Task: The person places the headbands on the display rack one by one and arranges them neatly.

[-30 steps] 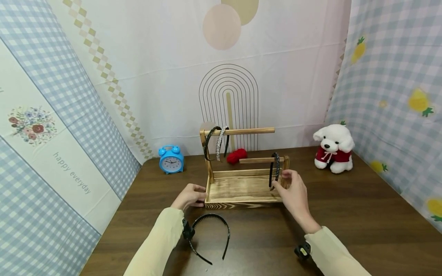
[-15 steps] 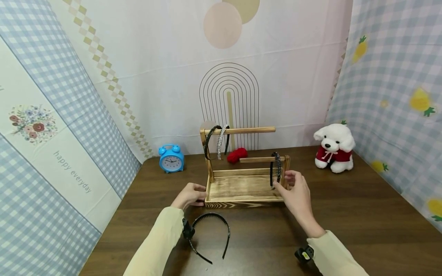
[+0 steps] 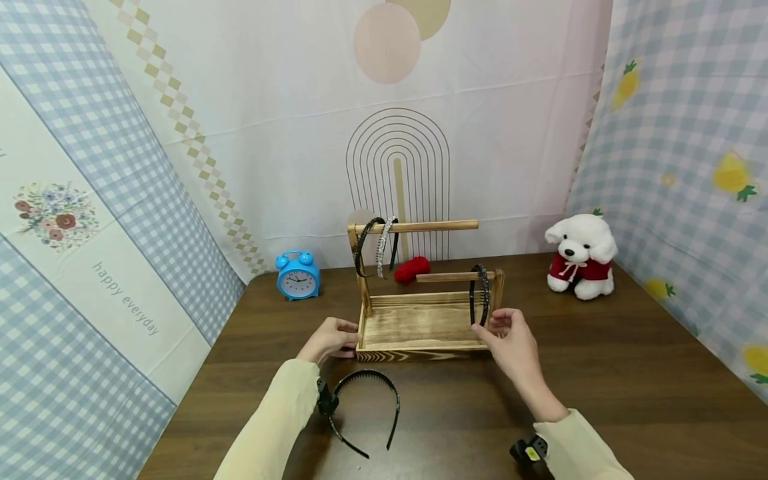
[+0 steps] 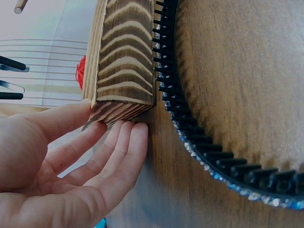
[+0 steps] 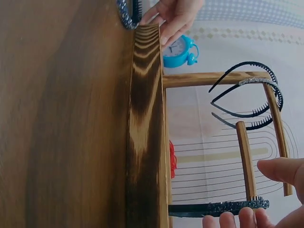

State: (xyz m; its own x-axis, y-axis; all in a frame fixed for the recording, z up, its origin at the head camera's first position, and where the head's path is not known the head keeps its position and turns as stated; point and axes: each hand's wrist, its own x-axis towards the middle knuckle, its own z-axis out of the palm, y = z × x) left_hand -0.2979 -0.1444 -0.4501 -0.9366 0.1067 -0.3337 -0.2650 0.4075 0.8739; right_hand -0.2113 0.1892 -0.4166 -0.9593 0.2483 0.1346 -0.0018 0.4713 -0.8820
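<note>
A wooden headband stand [image 3: 414, 355] has a tray base and two rods at different heights. On its lower right rod hangs a black beaded headband [image 3: 482, 297]. My right hand [image 3: 513, 343] is beside the stand's right end, thumb by the headband's lower tip; in the right wrist view its thumb and fingers [image 5: 247, 218] are spread apart. My left hand [image 4: 95, 166] touches the tray's left corner with thumb and fingertips, the fingers fairly straight. Another black toothed headband [image 3: 396, 407], edged with blue and silver beads, lies in front near my left wrist.
A dark headband [image 3: 359, 250] and a silver headband [image 3: 381, 248] are among those on the upper rod [image 3: 438, 227]. Behind the stand lies a red bundle [image 3: 412, 270]. A blue alarm clock [image 3: 297, 279] stands left, a white plush dog [image 3: 581, 257] right.
My right hand has drawn slightly down and toward me along the stand's right end. The headband on the lower rod hangs straighter. My left hand stays where it was.
</note>
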